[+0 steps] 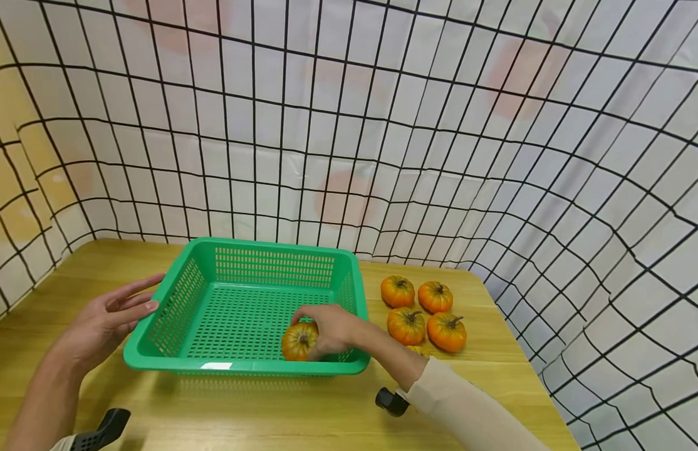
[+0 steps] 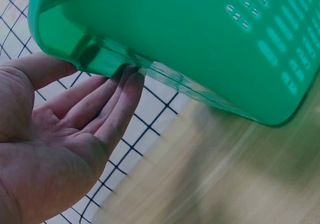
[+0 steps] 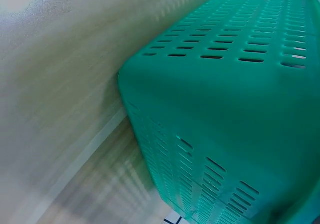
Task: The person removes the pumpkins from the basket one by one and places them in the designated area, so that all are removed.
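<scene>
A small orange pumpkin (image 1: 299,342) is inside the green plastic basket (image 1: 287,245), at its near right corner. My right hand (image 1: 333,327) reaches over the basket's right side and grips the pumpkin, with thumb and fingers on either side of it. On the far side of the basket, my left hand (image 1: 109,322) touches the outer left rim with fairly straight fingers. From the left wrist, the left hand (image 2: 75,124) shows its fingertips just under the basket's rim (image 2: 37,18). The right wrist view holds only the basket's outer corner (image 3: 210,103); the right hand is hidden there.
To the right of the basket, several small pumpkins (image 1: 406,326) sit grouped on the wooden table (image 1: 259,413), one partly behind the right forearm. A white curtain with a black grid (image 1: 304,125) hangs along the table's back and sides.
</scene>
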Motion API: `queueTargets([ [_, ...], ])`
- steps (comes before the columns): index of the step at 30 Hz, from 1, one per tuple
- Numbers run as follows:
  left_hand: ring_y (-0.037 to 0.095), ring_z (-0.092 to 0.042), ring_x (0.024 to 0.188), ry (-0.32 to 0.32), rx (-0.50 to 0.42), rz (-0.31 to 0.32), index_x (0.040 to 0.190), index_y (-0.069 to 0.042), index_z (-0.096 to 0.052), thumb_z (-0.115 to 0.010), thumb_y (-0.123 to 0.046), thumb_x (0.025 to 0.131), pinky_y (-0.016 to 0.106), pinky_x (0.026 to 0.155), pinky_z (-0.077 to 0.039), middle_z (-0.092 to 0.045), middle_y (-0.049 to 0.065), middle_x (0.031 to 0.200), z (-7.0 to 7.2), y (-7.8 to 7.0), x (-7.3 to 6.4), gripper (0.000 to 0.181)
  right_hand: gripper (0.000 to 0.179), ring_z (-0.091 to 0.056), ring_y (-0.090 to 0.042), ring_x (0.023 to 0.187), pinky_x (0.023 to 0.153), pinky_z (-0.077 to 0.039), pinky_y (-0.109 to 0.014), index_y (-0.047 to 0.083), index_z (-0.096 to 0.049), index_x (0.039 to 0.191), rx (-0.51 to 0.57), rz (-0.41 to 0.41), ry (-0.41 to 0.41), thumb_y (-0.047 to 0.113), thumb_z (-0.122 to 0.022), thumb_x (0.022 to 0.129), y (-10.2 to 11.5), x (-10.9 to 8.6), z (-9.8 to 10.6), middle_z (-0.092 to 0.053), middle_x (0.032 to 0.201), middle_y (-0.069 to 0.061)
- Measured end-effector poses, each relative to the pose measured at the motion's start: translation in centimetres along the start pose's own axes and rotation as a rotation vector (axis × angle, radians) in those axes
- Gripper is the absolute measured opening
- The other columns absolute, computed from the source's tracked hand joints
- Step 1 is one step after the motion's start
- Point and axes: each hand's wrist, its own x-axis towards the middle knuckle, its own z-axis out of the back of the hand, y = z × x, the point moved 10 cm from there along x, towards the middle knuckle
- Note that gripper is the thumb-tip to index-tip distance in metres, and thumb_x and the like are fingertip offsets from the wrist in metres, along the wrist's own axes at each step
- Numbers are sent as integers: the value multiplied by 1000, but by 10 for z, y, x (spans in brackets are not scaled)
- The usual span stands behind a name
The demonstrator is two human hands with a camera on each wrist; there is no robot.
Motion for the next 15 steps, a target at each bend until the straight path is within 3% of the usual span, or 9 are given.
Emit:
queueTargets([
  [7, 13, -71, 109, -9, 0, -4, 147, -25, -54, -45, 6, 105, 28, 88, -61, -70, -5, 127, 2, 0, 0, 54, 60, -56, -9, 84, 68, -51, -21, 22, -62, 130, 57, 31, -43, 22, -89, 77, 4, -1, 5, -65, 105, -1],
  [15, 13, -71, 110, -7, -22, 2, 146, -24, -54, -45, 6, 105, 28, 89, -61, -70, -4, 128, 2, 0, 1, 52, 68, -58, -11, 90, 70, -53, -21, 22, -61, 132, 108, 18, -64, 29, -93, 73, 4, 1, 12, -66, 111, -2],
])
